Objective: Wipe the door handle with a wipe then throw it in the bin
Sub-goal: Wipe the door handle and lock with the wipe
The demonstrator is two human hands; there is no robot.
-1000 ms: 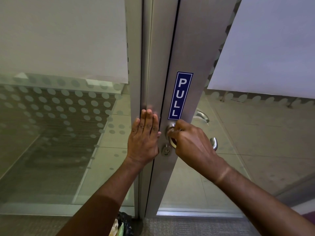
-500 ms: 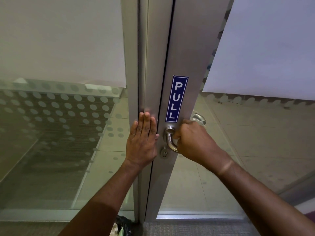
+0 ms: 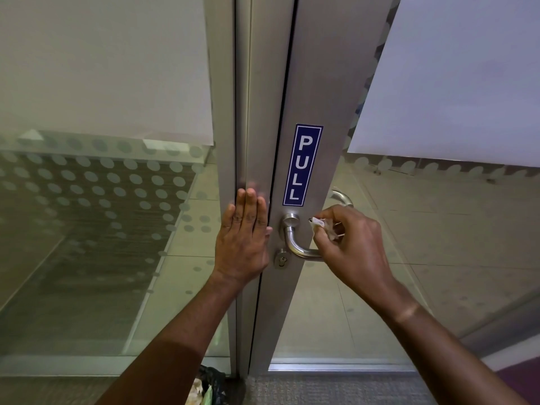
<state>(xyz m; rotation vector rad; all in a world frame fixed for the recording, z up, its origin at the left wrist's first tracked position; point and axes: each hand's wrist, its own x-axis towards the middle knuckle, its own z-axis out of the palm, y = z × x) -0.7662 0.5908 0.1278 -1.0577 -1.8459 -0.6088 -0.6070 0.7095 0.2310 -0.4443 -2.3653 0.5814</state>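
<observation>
A curved brushed-steel door handle point(image 3: 295, 247) juts from the grey metal door stile point(image 3: 318, 83), under a blue PULL sticker point(image 3: 302, 165). My right hand point(image 3: 350, 247) is closed around a small crumpled white wipe point(image 3: 319, 223), whose tip pokes out by the fingertips just right of the handle's base. The hand covers the handle's free end. My left hand point(image 3: 244, 241) lies flat with fingers together against the door frame, left of the handle, holding nothing.
A keyhole cylinder point(image 3: 282, 260) sits below the handle. Glass panels with frosted dots flank the door. A second handle point(image 3: 342, 197) shows behind the glass. A bin with a black liner point(image 3: 209, 387) stands on the carpet at the door's foot.
My right hand has slid from the handle's base outward to the right along the lever, baring the curved part; the wipe's tip now shows. The left hand stays pressed on the frame.
</observation>
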